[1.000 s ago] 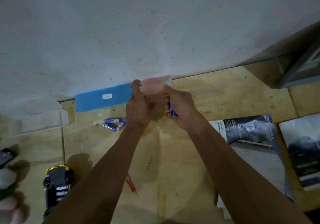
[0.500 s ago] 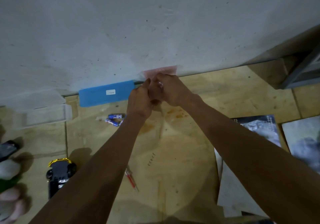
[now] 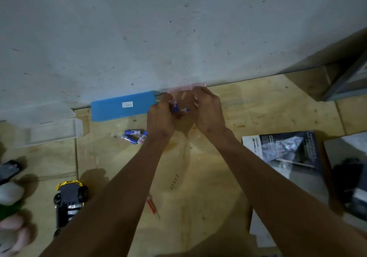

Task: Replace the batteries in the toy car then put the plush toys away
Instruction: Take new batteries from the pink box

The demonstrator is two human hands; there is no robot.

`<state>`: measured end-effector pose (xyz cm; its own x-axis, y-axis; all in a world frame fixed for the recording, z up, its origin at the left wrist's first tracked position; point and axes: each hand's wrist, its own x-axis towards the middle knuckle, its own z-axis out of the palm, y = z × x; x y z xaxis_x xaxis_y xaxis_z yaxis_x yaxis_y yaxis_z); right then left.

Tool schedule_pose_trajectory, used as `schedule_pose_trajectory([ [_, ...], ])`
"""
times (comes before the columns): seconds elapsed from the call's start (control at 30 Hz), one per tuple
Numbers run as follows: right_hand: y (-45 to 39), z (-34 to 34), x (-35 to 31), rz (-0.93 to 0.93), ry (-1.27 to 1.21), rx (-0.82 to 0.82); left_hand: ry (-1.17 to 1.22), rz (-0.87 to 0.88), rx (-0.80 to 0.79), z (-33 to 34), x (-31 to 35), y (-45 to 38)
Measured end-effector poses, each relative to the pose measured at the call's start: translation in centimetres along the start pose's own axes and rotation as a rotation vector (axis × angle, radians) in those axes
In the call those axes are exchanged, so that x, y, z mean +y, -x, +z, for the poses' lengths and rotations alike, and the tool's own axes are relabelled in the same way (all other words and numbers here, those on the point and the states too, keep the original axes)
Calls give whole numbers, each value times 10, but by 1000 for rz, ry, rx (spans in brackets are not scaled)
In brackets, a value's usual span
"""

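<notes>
Plywood bench (image 3: 208, 177) carries the upturned toy car (image 3: 68, 202) at near left, with a red screwdriver (image 3: 153, 207) just right of it. Farther out, three loose batteries (image 3: 134, 136) lie below a blue case (image 3: 123, 105). At the wall, left hand (image 3: 160, 117) and right hand (image 3: 208, 111) are both closed on a clear pink pack (image 3: 184, 92) holding batteries.

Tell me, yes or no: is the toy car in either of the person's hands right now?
No: the toy car lies on the wooden surface at lower left, while the left hand and right hand work on batteries near the wall.
</notes>
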<state>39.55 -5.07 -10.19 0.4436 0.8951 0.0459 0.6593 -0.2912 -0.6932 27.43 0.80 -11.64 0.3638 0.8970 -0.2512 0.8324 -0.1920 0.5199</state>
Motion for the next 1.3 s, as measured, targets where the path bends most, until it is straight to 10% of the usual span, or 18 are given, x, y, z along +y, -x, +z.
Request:
schedule_pose_trajectory([
  [0.17,15,2,10,193,-82,257,69,-71,69,0,6,7],
  [0.43,8,16,48,20,152,-123,37,88,15,-4,0,6],
  [0.63,14,12,48,-156,280,-52,7,168,-38,-4,-12,2],
  [1.3,25,2,-11,136,589,-318,-181,158,-212,-21,-9,4],
])
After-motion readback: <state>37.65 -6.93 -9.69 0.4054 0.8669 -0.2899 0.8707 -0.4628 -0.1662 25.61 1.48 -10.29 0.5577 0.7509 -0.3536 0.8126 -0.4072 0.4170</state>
